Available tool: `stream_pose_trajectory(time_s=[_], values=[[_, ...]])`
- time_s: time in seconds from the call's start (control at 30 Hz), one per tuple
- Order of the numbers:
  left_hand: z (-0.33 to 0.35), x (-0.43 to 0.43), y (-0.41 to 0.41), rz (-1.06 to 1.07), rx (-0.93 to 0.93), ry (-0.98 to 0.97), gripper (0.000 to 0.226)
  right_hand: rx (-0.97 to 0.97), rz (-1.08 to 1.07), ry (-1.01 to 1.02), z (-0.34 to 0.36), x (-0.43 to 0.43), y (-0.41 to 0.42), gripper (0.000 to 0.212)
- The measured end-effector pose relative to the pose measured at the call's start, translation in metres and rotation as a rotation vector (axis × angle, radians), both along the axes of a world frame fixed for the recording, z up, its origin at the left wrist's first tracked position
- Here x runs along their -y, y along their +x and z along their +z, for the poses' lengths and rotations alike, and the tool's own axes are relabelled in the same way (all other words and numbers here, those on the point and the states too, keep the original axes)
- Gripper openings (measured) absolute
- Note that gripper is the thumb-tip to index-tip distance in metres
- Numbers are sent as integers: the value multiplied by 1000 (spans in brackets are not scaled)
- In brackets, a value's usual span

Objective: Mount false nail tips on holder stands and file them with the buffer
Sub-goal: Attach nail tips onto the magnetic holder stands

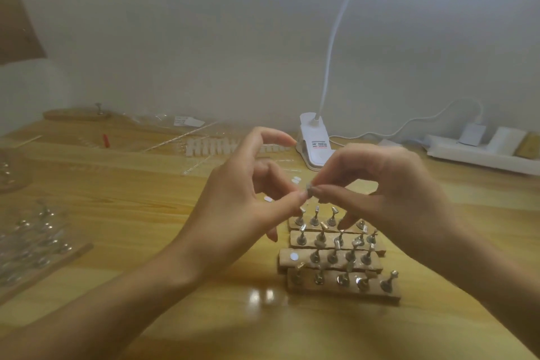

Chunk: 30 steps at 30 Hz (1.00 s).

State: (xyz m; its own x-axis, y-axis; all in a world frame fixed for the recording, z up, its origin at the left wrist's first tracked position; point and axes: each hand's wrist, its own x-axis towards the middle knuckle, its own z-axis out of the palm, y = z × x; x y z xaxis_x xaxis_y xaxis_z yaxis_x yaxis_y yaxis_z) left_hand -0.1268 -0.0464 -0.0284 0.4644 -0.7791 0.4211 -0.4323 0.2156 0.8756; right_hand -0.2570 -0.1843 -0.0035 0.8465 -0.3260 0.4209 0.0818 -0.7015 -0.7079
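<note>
My left hand (248, 207) and my right hand (385, 184) meet above the table, both pinching one small metal holder stand (309, 189) at its head. A clear nail tip may be between the fingertips, but it is too small to tell. Below the hands lie several wooden base strips (336, 260) side by side, each carrying a row of upright metal stands. A round white sticker (294, 256) sits on the left end of one strip. Loose white nail tips (268, 199) lie on the wooden table (117, 199).
A white clip lamp (314, 143) with a bent neck stands behind the hands. A clear case with white nail tips (210, 147) lies at the back. More metal stands in clear packaging (38, 237) sit at the left. A power strip (482, 152) lies far right.
</note>
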Motion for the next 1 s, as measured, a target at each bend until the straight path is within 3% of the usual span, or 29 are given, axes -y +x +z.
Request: stream_pose_trajectory(time_s=[0.07,0.23,0.37,0.57,0.8,0.9,1.0], values=[[0,0,-1,2,43,-5,48,-4,16,32,0,2,0,3],[-1,2,2,-59,-62,-17,49,-64,68,220,2,8,1,17],[-2,4,5,-126,-148,-34,48,-114,107,546,1,12,2,12],[-3,3,4,-202,-220,-86,45,-35,34,374,-5,11,5,9],[-5,2,-2,17,2,-78,37,47,-24,200,-5,9,1,9],[-7,3,-4,36,41,-64,40,54,-23,74,-7,3,2,5],[-8,3,-4,45,80,-48,40,70,-25,88,-8,3,2,6]])
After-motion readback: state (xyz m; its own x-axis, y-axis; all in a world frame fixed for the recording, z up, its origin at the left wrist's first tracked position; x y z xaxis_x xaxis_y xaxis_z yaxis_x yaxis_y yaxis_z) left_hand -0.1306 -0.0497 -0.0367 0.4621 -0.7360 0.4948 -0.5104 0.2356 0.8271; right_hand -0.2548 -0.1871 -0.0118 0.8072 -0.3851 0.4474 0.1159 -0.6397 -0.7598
